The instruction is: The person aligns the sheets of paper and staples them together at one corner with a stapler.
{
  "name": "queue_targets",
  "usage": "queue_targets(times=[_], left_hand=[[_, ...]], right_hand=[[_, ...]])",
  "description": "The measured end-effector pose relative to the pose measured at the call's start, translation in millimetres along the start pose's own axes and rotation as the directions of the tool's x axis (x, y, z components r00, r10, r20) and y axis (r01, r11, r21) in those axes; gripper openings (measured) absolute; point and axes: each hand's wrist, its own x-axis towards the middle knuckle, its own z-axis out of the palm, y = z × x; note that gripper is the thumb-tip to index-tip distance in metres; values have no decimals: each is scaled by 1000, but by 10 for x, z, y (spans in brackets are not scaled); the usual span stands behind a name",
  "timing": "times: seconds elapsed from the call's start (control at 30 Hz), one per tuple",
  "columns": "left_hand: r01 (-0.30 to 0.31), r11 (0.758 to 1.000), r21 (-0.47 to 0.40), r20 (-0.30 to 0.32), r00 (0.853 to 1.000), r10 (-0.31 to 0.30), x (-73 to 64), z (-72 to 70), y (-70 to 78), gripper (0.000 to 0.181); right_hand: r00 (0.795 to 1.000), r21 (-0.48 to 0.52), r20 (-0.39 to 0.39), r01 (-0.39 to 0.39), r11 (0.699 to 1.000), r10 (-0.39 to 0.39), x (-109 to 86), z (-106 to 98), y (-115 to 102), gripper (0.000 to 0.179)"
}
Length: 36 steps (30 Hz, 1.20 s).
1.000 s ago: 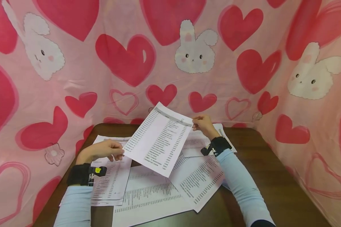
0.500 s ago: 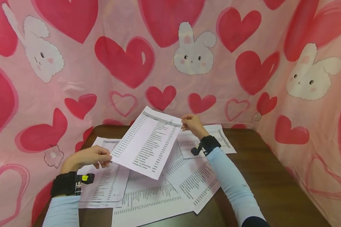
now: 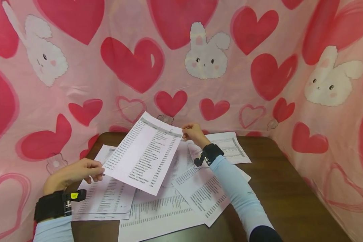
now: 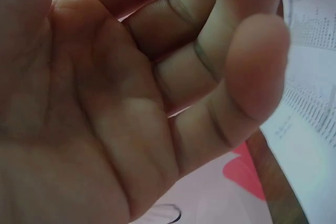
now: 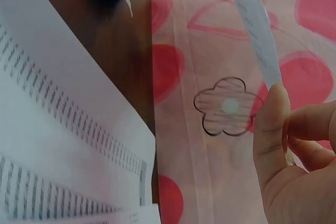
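A printed sheet of paper (image 3: 142,154) with a grey header band is held up at a tilt above the table, between both hands. My left hand (image 3: 75,173) pinches its lower left corner between thumb and fingers. At the upper right corner, my right hand (image 3: 195,133) grips the edge. The right wrist view shows that thumb and forefinger pinching the sheet (image 5: 257,30), seen nearly edge-on. Curled fingers of the left hand (image 4: 157,77) fill the left wrist view, where the held corner is hidden. Below the left hand lies a stack of printed sheets (image 3: 109,201).
Several more printed sheets overlap on the dark wooden table (image 3: 290,188): one at the front middle (image 3: 160,218), one angled beside it (image 3: 207,201), another at the back right (image 3: 230,148). A pink curtain (image 3: 175,67) with hearts and rabbits hangs behind and around the table.
Both hands have moved left with the held sheet, bringing it toward the left stack. More of the sheets on the right now shows. Both hands keep their hold.
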Motion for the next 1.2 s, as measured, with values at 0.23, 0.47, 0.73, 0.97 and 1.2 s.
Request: queue_targets(times=[0.23, 0.47, 0.73, 0.97, 1.2], left_hand=[[22, 1000, -11, -22, 1000, -22, -149, -38, -32, 23], [0, 1000, -24, 5, 1000, 1, -214, -63, -111, 21], [-60, 995, -85, 12, 998, 61, -260, -42, -201, 21], [-37, 996, -86, -12, 999, 36, -295, 40, -204, 21], [-44, 996, -77, -25, 999, 42, -371, 85, -254, 21]], right_hand=[[999, 13, 32, -23, 1000, 22, 35, 146, 5, 19], [998, 42, 63, -3, 999, 1, 45, 259, -34, 18], [996, 43, 88, -10, 999, 6, 86, 352, -4, 17], [995, 62, 97, -6, 998, 0, 145, 441, 25, 17], [994, 30, 106, -3, 1000, 0, 182, 539, 83, 17]])
